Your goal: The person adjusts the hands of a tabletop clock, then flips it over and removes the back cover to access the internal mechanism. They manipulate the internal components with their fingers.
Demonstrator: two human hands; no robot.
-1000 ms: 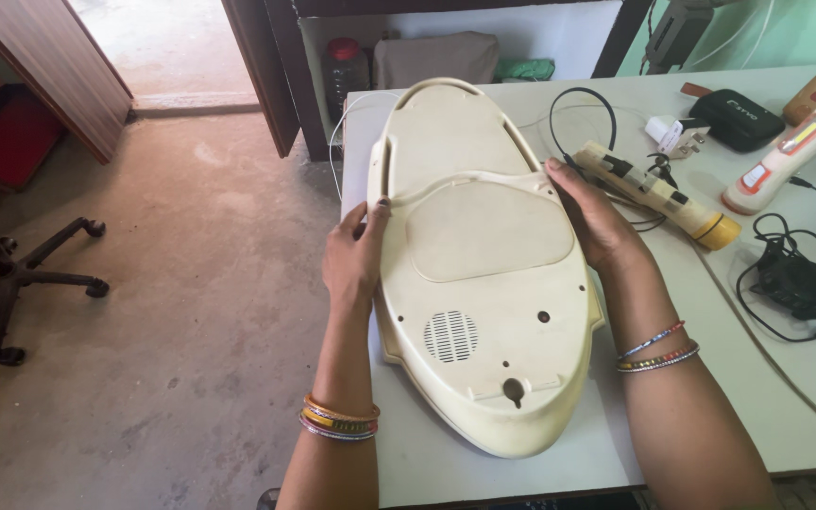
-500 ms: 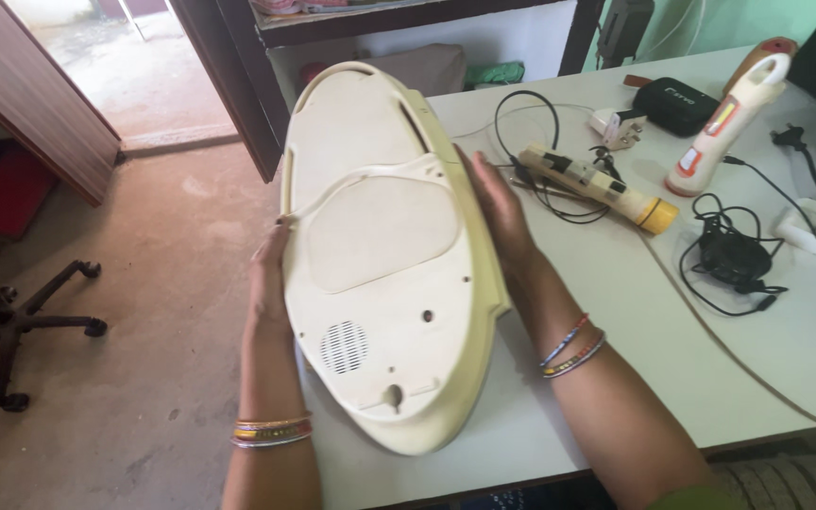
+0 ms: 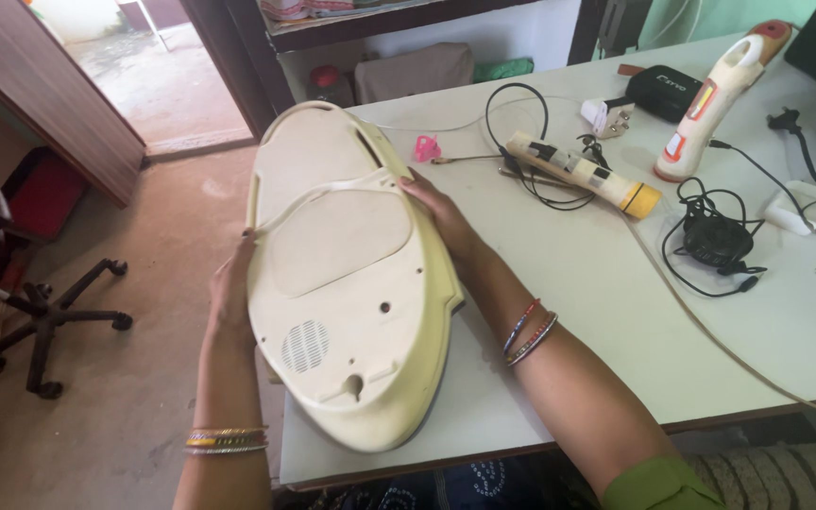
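The left hand [image 3: 230, 295] and right hand [image 3: 441, 212] clasp opposite long edges of the cream plastic casing [image 3: 342, 274] on the white surface [image 3: 616, 312]. It looks stiff, bulky, fairly light and smooth; the rims give the surest hold.

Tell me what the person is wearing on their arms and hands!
Both arms are bare from the wrist up. The left wrist wears a stack of thin bangles, mostly gold with some silver. The right wrist has a few thin bangles in blue, red and silver. A bit of green sleeve shows high on the right arm. The left hand and right hand wear no gloves.
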